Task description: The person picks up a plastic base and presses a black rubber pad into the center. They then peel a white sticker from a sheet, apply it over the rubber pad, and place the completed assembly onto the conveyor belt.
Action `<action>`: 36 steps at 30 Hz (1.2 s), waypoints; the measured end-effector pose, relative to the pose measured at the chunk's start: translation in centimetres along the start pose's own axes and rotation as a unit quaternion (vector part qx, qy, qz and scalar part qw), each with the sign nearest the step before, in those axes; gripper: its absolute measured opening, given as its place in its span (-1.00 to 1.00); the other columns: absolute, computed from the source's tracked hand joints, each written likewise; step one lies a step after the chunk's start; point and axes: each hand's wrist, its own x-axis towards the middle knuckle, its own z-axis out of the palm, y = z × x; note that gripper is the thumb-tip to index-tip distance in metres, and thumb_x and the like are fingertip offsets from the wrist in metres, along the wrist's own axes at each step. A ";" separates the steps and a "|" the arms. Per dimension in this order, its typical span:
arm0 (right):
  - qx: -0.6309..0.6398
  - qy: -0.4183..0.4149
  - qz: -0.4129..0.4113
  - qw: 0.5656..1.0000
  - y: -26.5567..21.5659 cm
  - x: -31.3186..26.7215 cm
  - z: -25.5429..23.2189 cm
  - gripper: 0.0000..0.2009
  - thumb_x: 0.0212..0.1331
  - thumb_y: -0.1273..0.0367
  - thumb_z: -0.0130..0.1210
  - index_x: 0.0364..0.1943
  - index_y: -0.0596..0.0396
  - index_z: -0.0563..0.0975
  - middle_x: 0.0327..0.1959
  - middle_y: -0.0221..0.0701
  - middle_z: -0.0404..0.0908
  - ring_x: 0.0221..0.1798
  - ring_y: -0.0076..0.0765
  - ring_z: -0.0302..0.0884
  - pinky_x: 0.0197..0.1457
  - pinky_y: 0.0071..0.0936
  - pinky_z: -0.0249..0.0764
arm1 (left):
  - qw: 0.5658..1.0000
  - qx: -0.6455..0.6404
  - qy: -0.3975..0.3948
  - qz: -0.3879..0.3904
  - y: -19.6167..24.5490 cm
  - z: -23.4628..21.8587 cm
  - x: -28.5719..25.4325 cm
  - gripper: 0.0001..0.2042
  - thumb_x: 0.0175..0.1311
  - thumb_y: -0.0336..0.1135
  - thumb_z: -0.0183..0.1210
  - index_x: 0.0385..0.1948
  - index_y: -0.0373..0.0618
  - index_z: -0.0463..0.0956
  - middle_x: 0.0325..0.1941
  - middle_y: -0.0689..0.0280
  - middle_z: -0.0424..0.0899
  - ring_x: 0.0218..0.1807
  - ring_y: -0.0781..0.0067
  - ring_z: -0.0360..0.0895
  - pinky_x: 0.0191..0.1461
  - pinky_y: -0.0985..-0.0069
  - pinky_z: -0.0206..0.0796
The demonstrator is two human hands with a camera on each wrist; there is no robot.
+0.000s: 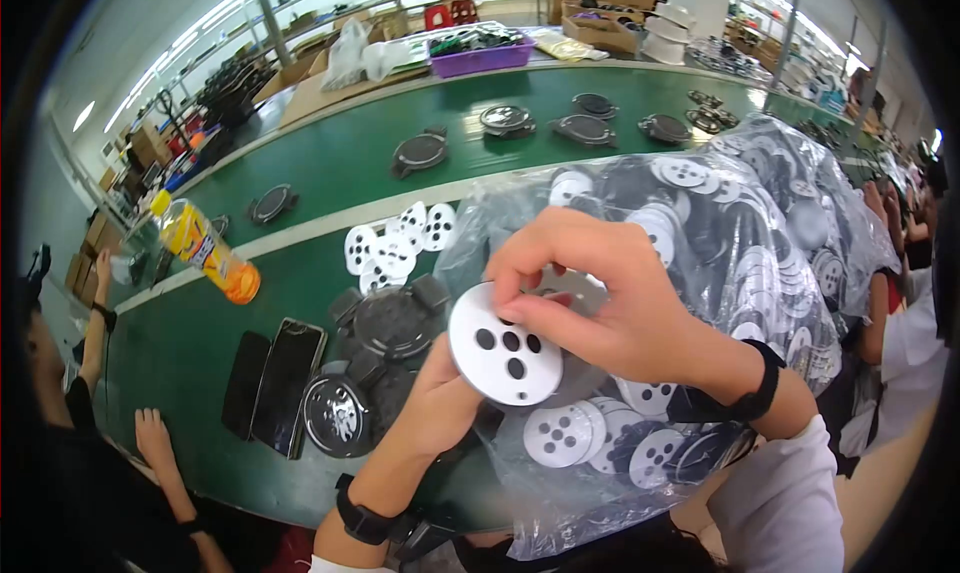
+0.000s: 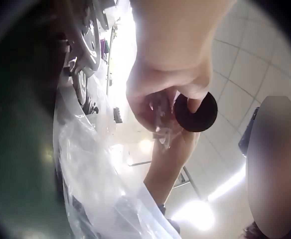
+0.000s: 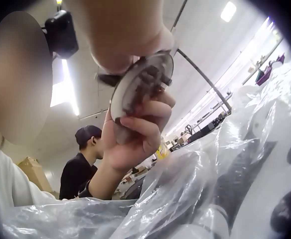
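Observation:
In the head view, a white disc with black dots faces up between the two hands. My left hand grips it from below, partly hidden behind it. My right hand pinches at its upper edge with thumb and forefinger. The right wrist view shows a round part with a clear, ribbed underside, the left hand's curled fingers round it and the right hand at its top. A dark disc lies against a fingertip in the left wrist view; whose finger is unclear.
A clear bag of dotted discs covers the right side. Loose white discs, dark round housings, two phones and a bottle stand left. Beyond, more housings lie on a green surface. Another person's hand rests at left.

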 end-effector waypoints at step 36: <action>-0.142 0.043 -0.214 0.965 -1.1 -2.2 -0.5 -0.80 -0.31 0.51 0.30 -0.46 0.09 0.62 -0.48 -0.42 0.51 -0.54 -0.47 0.45 -0.55 -0.60 0.33 | 0.957 0.240 0.037 0.159 1.7 2.3 -0.8 -0.62 0.10 -0.16 -0.09 -0.33 -0.40 0.45 -0.10 -0.12 0.38 -0.23 0.09 0.40 -0.13 0.39 0.25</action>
